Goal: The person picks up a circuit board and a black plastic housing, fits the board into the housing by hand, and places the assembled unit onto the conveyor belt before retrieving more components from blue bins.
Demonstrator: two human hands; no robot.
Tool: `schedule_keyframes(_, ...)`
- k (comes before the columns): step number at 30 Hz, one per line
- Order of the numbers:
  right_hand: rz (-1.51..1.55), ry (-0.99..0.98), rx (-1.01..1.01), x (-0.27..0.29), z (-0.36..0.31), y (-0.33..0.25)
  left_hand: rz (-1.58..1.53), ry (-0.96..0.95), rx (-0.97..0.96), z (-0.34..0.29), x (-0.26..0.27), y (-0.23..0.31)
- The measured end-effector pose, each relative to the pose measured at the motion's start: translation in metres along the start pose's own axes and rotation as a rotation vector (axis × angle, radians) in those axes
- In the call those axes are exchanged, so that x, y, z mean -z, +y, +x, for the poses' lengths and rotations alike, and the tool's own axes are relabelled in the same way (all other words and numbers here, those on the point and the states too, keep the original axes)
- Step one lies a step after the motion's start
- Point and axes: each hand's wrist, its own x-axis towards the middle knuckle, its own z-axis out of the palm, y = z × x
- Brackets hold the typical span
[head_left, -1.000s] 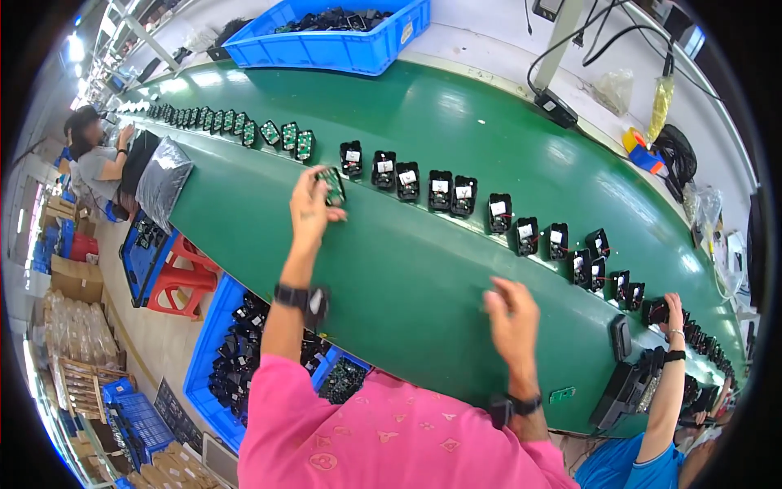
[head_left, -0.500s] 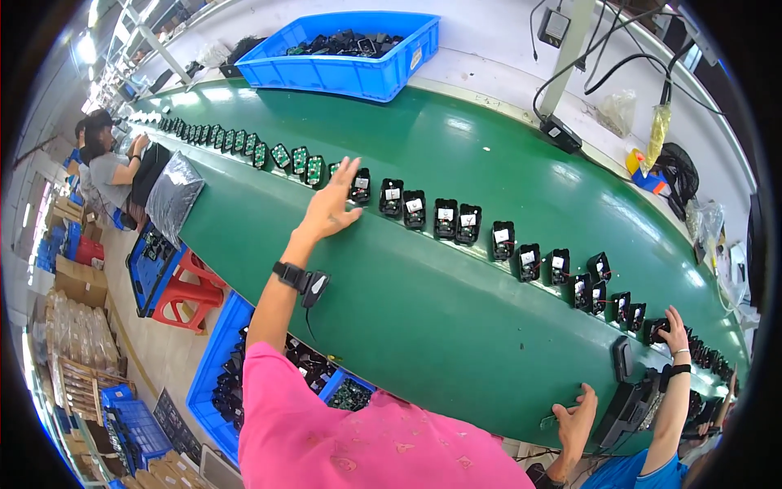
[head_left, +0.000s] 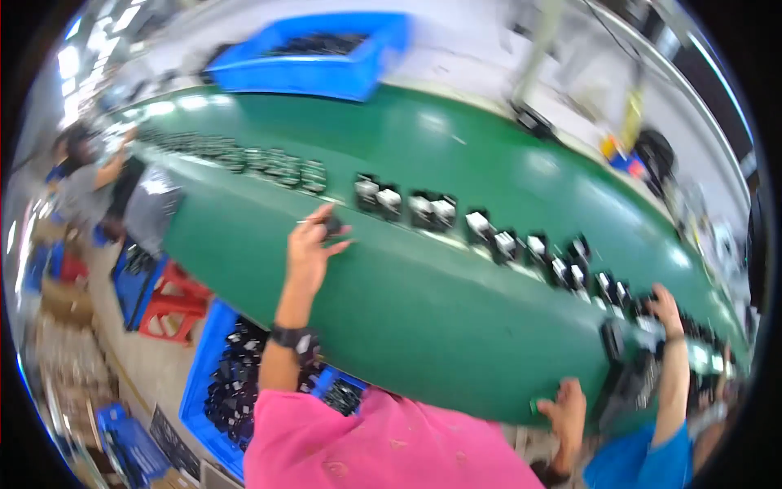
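I watched the left hand hold a small, dark, blurred casing between its fingers over the long green counter, near a row of black plastic housings with white patches. The right hand had its fingers curled at a small, flat green circuit board by the counter's near edge; I couldn't tell whether they gripped it.

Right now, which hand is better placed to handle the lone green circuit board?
Probably the right hand: it is at that circuit board; the left hand, farther off, holds a black casing.
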Motion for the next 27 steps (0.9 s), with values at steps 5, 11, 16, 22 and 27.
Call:
schedule_keyframes(5, 0.116, -0.088, 0.044, -0.014, 0.029, -0.03, -0.552, -0.122, 0.235, -0.056, -0.042, -0.004)
schedule_keyframes(11, 0.784, -0.159, -0.095, -0.031, 0.029, -0.096, -0.384, -0.495, 0.515, -0.102, -0.092, -0.054)
schedule_keyframes(16, 1.054, -0.227, 0.053, -0.056, 0.034, -0.124, 0.046, -0.514, 0.597, -0.119, -0.122, -0.06)
schedule_keyframes(22, 0.874, -0.061, 0.389, -0.07, 0.045, -0.171, 0.272, -0.734, 0.509, -0.127, -0.14, -0.042)
schedule_keyframes(27, 0.429, -0.044, 0.79, -0.069, 0.048, -0.197, 0.136, -0.604, 0.536, -0.126, -0.141, -0.052)
